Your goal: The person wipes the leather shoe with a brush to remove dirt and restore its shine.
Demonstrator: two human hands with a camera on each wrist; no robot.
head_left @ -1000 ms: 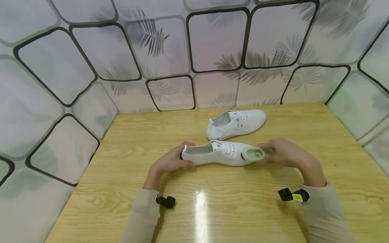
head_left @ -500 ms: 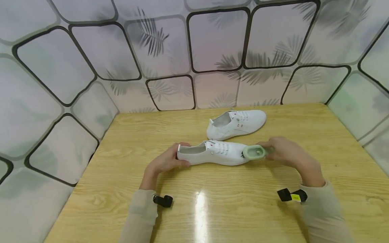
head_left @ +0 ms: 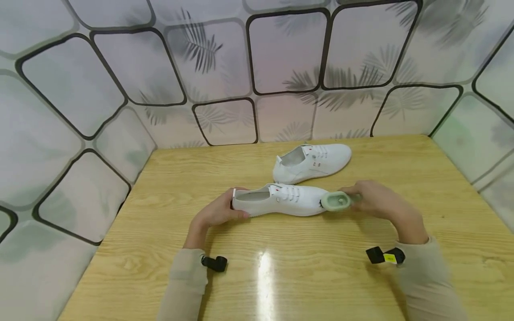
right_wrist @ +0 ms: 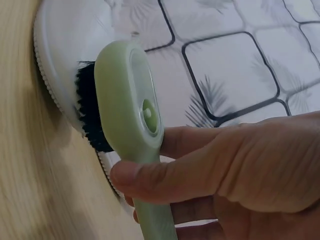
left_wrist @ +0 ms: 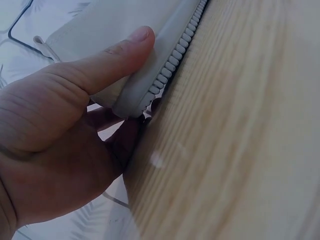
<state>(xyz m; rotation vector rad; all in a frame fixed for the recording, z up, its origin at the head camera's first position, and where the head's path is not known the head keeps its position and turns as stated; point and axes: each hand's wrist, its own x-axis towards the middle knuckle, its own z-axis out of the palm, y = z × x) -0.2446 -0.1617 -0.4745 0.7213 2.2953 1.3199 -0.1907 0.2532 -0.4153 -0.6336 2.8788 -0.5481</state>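
Observation:
A white lace-up shoe point(head_left: 261, 206) lies on the table, its toe pointing right. My left hand point(head_left: 217, 209) grips it at the heel; in the left wrist view the thumb point(left_wrist: 115, 62) presses the side above the ridged sole, and the other fingers are partly hidden behind the heel. My right hand point(head_left: 375, 200) holds a pale green brush point(head_left: 336, 201) by its handle. In the right wrist view the dark bristles point(right_wrist: 90, 107) touch the shoe's toe, with thumb and fingers wrapped round the handle.
Just behind lies a second white shoe point(head_left: 321, 162), toe also to the right, close to the first. The wooden table point(head_left: 313, 272) is bounded at the back and sides by a patterned wall covering point(head_left: 289, 53). Each wrist wears a black camera strap.
My left hand and the gripped shoe have shifted a little to the left. The brush has moved slightly left with my right hand and stays at the toe. The second shoe has not moved.

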